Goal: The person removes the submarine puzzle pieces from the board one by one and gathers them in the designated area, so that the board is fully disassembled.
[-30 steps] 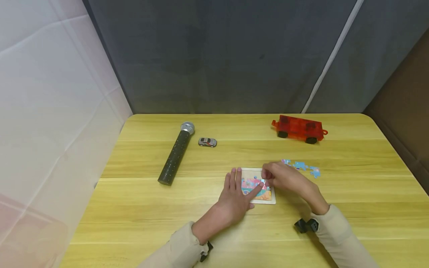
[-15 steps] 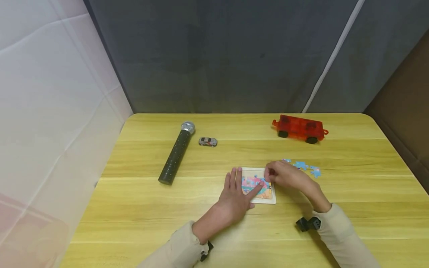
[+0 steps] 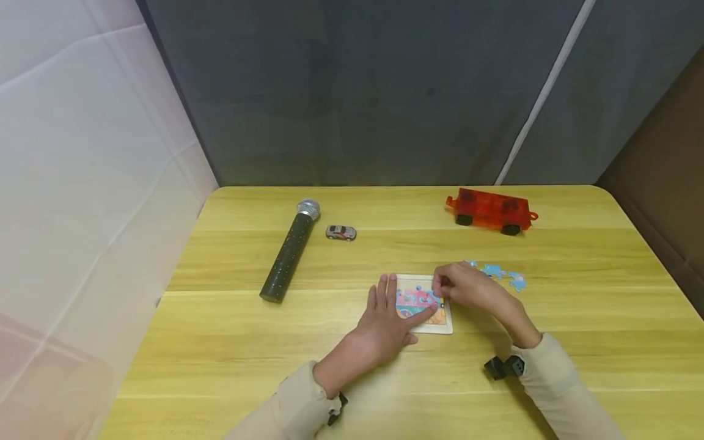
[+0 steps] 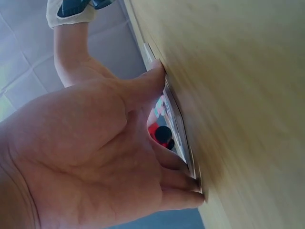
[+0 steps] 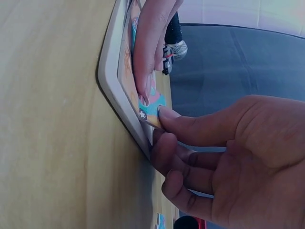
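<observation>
One multicoloured jigsaw piece (image 5: pixel 152 110) our right hand (image 3: pixel 467 287) pinches, left hand (image 3: pixel 382 330) spread over a square cream-framed puzzle's (image 3: pixel 409 283) left edge.

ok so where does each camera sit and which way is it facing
Head: worn on the head, facing forward and down at the table; left hand, right hand and sleeves show.
Left wrist: on that wrist, facing across the left palm toward the puzzle tray; right forearm behind.
Right wrist: on that wrist, facing the right hand, apparently pinching a puzzle piece; part of the left hand shows.
Head and right wrist share the microphone and toy car.
</observation>
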A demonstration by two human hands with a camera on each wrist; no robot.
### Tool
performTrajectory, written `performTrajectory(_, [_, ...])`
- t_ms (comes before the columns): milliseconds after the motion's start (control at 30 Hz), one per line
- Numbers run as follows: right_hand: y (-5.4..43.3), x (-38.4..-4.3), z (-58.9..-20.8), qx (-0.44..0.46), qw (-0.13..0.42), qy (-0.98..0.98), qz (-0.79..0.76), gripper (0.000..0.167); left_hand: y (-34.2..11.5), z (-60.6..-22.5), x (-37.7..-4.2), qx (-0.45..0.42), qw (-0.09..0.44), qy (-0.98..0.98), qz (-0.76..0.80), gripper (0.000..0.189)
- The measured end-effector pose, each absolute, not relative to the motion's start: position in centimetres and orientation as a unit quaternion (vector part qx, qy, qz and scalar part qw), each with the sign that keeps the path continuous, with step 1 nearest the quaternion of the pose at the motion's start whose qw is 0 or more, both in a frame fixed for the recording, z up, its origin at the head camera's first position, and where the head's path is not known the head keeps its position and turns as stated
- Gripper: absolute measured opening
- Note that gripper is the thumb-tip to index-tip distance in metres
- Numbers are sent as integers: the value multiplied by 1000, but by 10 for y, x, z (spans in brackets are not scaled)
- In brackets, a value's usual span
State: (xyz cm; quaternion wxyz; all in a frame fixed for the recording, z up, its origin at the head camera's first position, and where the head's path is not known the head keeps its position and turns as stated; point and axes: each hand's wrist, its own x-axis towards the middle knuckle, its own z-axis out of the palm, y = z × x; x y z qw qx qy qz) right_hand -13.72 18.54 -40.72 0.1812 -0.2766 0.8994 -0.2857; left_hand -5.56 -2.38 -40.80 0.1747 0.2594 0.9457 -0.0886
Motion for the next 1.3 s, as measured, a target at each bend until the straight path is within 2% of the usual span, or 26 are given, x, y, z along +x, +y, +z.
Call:
performTrajectory(333, [192, -144, -406, -258, 196, 895, -306, 17, -23, -405, -57, 253, 177, 949, -63, 64])
performTrajectory(600, [201, -145, -399, -269, 182, 895, -306, 15, -22, -406, -57, 254, 176, 948, -72, 63])
performTrajectory(1000, [260, -149, -377, -246, 237, 880, -330, 18, -20, -408, -54, 253, 168, 946, -114, 65])
performTrajectory(1300, [297, -148, -365, -241, 248, 868, -357, 19, -21, -408, -53, 258, 157, 943, -142, 65])
